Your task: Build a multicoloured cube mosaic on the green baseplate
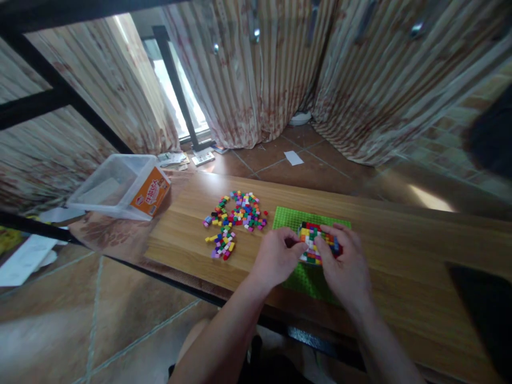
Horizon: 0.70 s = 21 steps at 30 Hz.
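Observation:
A green studded baseplate [286,216] lies on the wooden board, and on it stands a block built of many-coloured toy bricks [311,233]. My left hand [280,253] is at the block's left side, thumb and forefinger pinched together against its edge. Whatever those fingertips may hold is too small to make out. From the right, my right hand [346,261] wraps round the block, its thumb on top and its fingers along the far right side. Part of the block is hidden under the hands.
Loose coloured bricks [242,210] lie in a spread pile left of the baseplate. Further left stands a clear plastic bin [108,186] with an orange label. A dark flat object [480,309] lies at the right on the wooden board [408,266]. Striped curtains [256,80] hang behind.

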Each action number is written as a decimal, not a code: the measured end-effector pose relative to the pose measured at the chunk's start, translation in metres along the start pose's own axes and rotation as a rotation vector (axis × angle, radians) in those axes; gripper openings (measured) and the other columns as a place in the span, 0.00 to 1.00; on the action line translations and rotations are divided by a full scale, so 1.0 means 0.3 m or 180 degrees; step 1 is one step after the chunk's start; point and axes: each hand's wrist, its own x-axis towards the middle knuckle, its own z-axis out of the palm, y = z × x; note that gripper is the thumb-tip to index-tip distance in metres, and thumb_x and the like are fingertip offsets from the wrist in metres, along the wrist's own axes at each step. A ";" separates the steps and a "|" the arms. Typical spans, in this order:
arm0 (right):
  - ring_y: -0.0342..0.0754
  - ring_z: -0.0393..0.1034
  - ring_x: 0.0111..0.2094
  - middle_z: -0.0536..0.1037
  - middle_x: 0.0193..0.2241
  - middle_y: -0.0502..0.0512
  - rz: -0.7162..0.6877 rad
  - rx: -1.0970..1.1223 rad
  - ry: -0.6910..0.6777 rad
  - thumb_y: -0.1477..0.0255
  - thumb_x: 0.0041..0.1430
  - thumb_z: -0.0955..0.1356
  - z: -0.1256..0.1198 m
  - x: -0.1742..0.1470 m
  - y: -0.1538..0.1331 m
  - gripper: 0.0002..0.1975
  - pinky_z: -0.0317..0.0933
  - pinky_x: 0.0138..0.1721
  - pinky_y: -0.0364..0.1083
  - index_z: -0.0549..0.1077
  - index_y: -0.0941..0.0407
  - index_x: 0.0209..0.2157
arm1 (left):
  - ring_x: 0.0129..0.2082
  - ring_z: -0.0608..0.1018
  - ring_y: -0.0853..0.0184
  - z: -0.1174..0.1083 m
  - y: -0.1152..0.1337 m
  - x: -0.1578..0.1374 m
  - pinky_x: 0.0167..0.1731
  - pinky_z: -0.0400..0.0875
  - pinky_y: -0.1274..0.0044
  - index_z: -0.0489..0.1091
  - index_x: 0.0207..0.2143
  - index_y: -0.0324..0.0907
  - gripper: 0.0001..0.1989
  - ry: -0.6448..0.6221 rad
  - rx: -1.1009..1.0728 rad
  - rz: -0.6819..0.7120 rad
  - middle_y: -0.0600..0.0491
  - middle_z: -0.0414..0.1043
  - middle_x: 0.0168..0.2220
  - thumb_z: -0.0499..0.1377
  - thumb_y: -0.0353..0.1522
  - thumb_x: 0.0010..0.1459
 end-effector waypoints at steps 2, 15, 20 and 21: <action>0.59 0.65 0.54 0.71 0.51 0.65 -0.0065 -0.0080 -0.0048 0.58 0.60 0.64 -0.002 0.000 0.010 0.20 0.58 0.57 0.60 0.76 0.57 0.45 | 0.24 0.71 0.72 0.009 0.001 -0.006 0.25 0.61 0.80 0.71 0.25 0.38 0.06 0.0080 0.0062 -0.0044 0.57 0.70 0.23 0.62 0.29 0.53; 0.59 0.67 0.53 0.73 0.52 0.60 -0.0306 -0.0060 0.0343 0.60 0.61 0.64 -0.012 -0.019 -0.064 0.15 0.59 0.56 0.60 0.77 0.53 0.41 | 0.32 0.77 0.65 -0.285 -0.005 -0.039 0.32 0.64 0.77 0.76 0.30 0.43 0.06 0.0740 0.2233 -0.0186 0.52 0.78 0.30 0.59 0.32 0.56; 0.58 0.69 0.51 0.74 0.51 0.60 -0.0222 0.0031 0.0384 0.61 0.61 0.65 -0.012 -0.010 -0.050 0.13 0.60 0.55 0.60 0.77 0.53 0.40 | 0.36 0.78 0.60 -0.396 -0.030 -0.080 0.35 0.66 0.75 0.76 0.31 0.44 0.05 0.0443 0.2961 -0.0585 0.50 0.79 0.34 0.63 0.31 0.50; 0.57 0.70 0.50 0.75 0.51 0.59 -0.0230 0.0050 0.0384 0.62 0.61 0.65 -0.012 -0.010 -0.047 0.13 0.60 0.55 0.60 0.77 0.53 0.40 | 0.38 0.79 0.59 -0.398 -0.035 -0.087 0.36 0.67 0.74 0.76 0.32 0.45 0.06 0.0402 0.3051 -0.0560 0.50 0.79 0.35 0.63 0.30 0.49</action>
